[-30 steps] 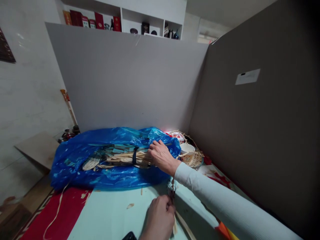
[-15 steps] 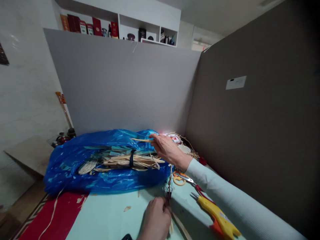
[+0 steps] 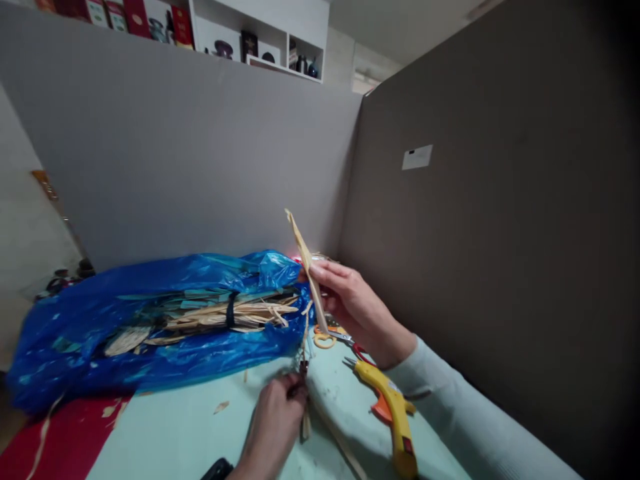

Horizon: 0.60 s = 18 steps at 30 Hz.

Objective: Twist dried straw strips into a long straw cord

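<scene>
My right hand (image 3: pixel 357 303) is closed on a long, pale straw-coloured strip of dried leaf (image 3: pixel 305 257), pinched between thumb and fingers. The strip stands tilted, its narrow tip up and to the left. Lower down, my left hand (image 3: pixel 277 413) is closed near the table, pinching a thin brownish stalk (image 3: pixel 305 337) with a dark part by the fingertips. Exactly what the dark part is cannot be made out. Pale strips (image 3: pixel 340 440) extend below the left fingers. A blue plastic bag (image 3: pixel 175 367) holds a bundle of dried leaves (image 3: pixel 200 319) tied with a dark band.
To the right lie a yellow glue gun (image 3: pixel 387 393) with an orange trigger and orange-handled scissors (image 3: pixel 327 339). The table (image 3: pixel 170 427) has a pale green cover beside a red cloth (image 3: pixel 60 433). Grey panels (image 3: pixel 200 153) stand behind and right.
My right hand has turned, swinging the dried strip from nearly level to steeply upright. My left hand keeps its pinch. The camera view has shifted to the right.
</scene>
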Each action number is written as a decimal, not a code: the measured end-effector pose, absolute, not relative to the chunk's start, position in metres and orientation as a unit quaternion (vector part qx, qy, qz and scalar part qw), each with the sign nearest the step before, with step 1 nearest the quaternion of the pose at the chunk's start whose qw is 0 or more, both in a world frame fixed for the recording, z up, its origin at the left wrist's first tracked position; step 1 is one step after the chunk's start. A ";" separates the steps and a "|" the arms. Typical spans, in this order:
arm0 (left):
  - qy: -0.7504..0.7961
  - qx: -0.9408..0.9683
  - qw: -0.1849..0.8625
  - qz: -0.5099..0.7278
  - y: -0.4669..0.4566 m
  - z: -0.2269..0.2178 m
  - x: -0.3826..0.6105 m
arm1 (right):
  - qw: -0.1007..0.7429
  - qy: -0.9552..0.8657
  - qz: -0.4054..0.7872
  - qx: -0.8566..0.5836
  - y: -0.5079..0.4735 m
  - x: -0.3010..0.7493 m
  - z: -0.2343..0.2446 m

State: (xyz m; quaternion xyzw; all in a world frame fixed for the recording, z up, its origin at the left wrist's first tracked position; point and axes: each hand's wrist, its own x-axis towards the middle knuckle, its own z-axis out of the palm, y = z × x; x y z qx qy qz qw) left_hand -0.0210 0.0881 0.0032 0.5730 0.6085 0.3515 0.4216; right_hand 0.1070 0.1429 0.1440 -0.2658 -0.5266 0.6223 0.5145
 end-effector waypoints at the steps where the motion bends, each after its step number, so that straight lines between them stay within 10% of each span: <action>1: 0.604 0.574 0.424 0.355 0.088 0.003 -0.022 | 0.505 -0.510 0.640 -0.274 0.132 0.116 0.133; 18: 0.578 0.476 0.524 0.405 0.075 0.012 -0.020 | 0.339 -0.641 0.506 -0.467 0.084 0.160 0.027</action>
